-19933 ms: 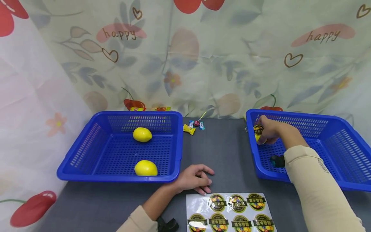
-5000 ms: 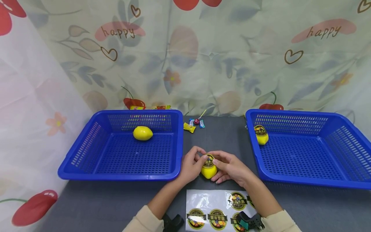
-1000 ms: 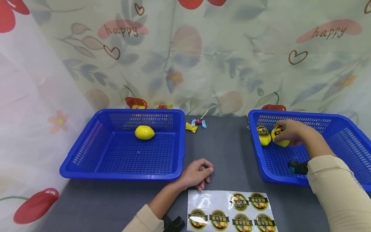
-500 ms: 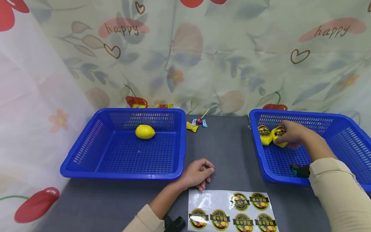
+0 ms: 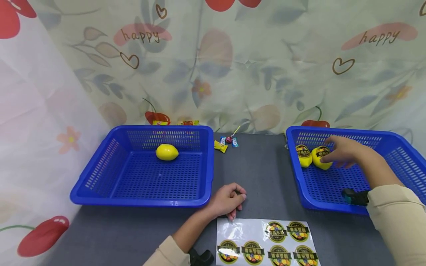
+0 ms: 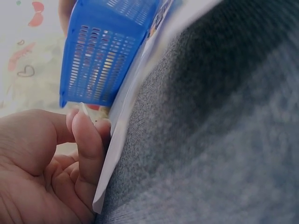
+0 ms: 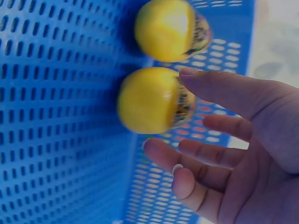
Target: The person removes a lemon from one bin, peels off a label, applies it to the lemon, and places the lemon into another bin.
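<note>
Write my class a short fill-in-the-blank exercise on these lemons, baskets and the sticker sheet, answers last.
1. The left basket holds exactly ____ lemon.
2. The right basket holds ____ stickered lemons.
3. Both baskets are coloured ____.
4. The person's ____ hand rests beside the sticker sheet.

Missing words: one; two; blue; left

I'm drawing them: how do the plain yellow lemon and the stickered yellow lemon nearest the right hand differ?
The stickered yellow lemon wears a dark sticker; the plain yellow lemon shows none. The stickered lemon has another lemon beside it; the plain lemon lies alone in its blue plastic basket. Both are yellow.
</note>
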Demonstrator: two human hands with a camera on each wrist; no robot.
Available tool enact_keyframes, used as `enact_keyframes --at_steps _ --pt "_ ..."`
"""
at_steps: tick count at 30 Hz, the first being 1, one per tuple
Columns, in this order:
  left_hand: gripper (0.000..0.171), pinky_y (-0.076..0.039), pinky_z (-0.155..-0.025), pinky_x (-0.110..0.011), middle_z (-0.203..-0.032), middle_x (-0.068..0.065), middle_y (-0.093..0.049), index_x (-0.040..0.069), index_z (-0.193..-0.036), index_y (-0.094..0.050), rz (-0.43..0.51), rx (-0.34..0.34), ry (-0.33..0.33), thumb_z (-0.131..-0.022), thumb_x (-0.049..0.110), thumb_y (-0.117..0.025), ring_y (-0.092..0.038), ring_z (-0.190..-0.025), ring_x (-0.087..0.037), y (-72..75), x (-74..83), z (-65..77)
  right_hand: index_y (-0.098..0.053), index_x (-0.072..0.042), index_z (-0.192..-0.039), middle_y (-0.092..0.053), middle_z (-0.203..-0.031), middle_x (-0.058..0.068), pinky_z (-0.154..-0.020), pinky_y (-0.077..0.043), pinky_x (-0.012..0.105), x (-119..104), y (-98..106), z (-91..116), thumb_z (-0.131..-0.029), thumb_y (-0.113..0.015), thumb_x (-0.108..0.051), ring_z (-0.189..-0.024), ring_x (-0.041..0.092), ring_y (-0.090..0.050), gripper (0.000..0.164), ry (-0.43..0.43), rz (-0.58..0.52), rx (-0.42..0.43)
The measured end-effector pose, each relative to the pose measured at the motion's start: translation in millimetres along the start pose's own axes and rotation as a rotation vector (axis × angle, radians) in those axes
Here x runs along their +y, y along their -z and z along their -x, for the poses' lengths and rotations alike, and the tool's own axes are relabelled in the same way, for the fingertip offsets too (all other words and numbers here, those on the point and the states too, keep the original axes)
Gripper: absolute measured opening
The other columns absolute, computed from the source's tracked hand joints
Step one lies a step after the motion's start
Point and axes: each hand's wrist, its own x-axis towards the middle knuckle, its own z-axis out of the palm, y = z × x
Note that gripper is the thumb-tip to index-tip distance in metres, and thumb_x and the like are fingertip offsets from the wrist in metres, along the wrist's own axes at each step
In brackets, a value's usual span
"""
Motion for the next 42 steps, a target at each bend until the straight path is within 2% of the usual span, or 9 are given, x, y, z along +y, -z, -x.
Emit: enact_keyframes --at_steps 6,9,12,15,18,22,27,38,42 --pt "0.014 -0.047 -0.037 -0.026 -0.066 -0.007 -0.062 0.002 -0.109 -0.063 -0.052 0.011 -0.022 -0.099 0.011 -0.061 -0.052 -0.040 -0.012 -1.9 0.7 2.3 -0.034 0.014 -0.141 -0.042 -0.129 0.046 -0.065 -0.057 0.048 -28 4 30 -0.090 -0.075 -0.034 -0.082 0.037 -0.066 0.081 0.098 0.105 0.074" --pt "0.014 -0.048 -0.038 -0.027 -0.067 -0.008 -0.062 0.003 -0.109 -0.063 -0.084 0.007 -0.026 -0.099 0.012 -0.062 -0.054 -0.041 -0.013 -2.2 2.0 4.1 -0.046 0.009 -0.138 -0.050 -0.129 0.039 -0.074 -0.054 0.055 -53 -7 53 -0.091 -0.074 -0.031 -0.095 0.044 -0.063 0.068 0.220 0.153 0.189" --pt "0.014 -0.048 -0.039 -0.028 -0.067 -0.008 -0.062 0.003 -0.109 -0.063 -0.113 0.003 -0.035 -0.099 0.012 -0.062 -0.055 -0.042 -0.013 -2.1 3.2 4.5 -0.058 -0.001 -0.132 -0.066 -0.113 0.020 -0.073 -0.054 0.048 -79 -28 81 -0.092 -0.075 -0.030 -0.087 0.032 -0.065 0.052 0.383 0.131 0.252" --pt "0.014 -0.049 -0.039 -0.028 -0.067 -0.009 -0.062 0.002 -0.109 -0.063 -0.130 0.004 -0.048 -0.099 0.012 -0.061 -0.055 -0.042 -0.013 -2.0 4.3 4.2 -0.063 -0.010 -0.124 -0.067 -0.096 -0.005 -0.059 -0.050 0.031 -97 -57 102 -0.094 -0.073 -0.028 -0.067 0.008 -0.058 0.036 0.586 0.055 0.142" --pt "0.014 -0.049 -0.039 -0.028 -0.067 -0.008 -0.062 0.003 -0.109 -0.063 -0.140 0.004 -0.052 -0.099 0.012 -0.061 -0.056 -0.042 -0.013 -2.2 5.3 3.7 -0.065 -0.015 -0.118 -0.061 -0.083 -0.015 -0.054 -0.048 0.025 -104 -93 111 -0.097 -0.069 -0.025 -0.060 0.000 -0.053 0.024 0.720 -0.052 -0.098" --pt "0.012 -0.049 -0.039 -0.029 -0.065 -0.008 -0.062 0.003 -0.108 -0.063 -0.142 0.008 -0.047 -0.098 0.011 -0.062 -0.056 -0.042 -0.013 -3.6 5.1 4.4 -0.066 -0.015 -0.104 -0.057 -0.072 -0.014 -0.053 -0.046 0.025 -96 -138 107 -0.092 -0.074 -0.025 -0.059 0.001 -0.051 0.018 0.633 -0.176 -0.308" --pt "0.013 -0.049 -0.039 -0.030 -0.064 -0.007 -0.061 0.004 -0.108 -0.063 -0.149 0.019 -0.048 -0.098 0.011 -0.062 -0.057 -0.042 -0.014 -5.3 5.5 4.1 -0.058 -0.014 -0.081 -0.049 -0.064 -0.008 -0.050 -0.036 0.025 -74 -170 91 -0.080 -0.083 -0.020 -0.054 0.005 -0.042 0.026 0.454 -0.166 -0.297" --pt "0.013 -0.049 -0.039 -0.030 -0.059 -0.007 -0.060 0.004 -0.109 -0.064 -0.227 0.042 -0.050 -0.097 0.010 -0.063 -0.057 -0.041 -0.015 -7.1 9.9 6.9 -0.056 -0.017 -0.075 -0.046 -0.062 -0.011 -0.049 -0.034 0.024 -68 -175 82 -0.074 -0.087 -0.024 -0.053 0.004 -0.039 0.032 0.455 -0.109 -0.250" --pt "0.016 -0.047 -0.043 -0.026 -0.061 -0.002 -0.060 0.005 -0.111 -0.065 -0.303 -0.018 -0.042 -0.096 0.011 -0.064 -0.058 -0.045 -0.014 -6.4 16.6 10.5 -0.056 -0.017 -0.075 -0.046 -0.062 -0.012 -0.049 -0.033 0.023 -67 -175 81 -0.073 -0.087 -0.025 -0.053 0.003 -0.040 0.032 0.459 -0.105 -0.248"
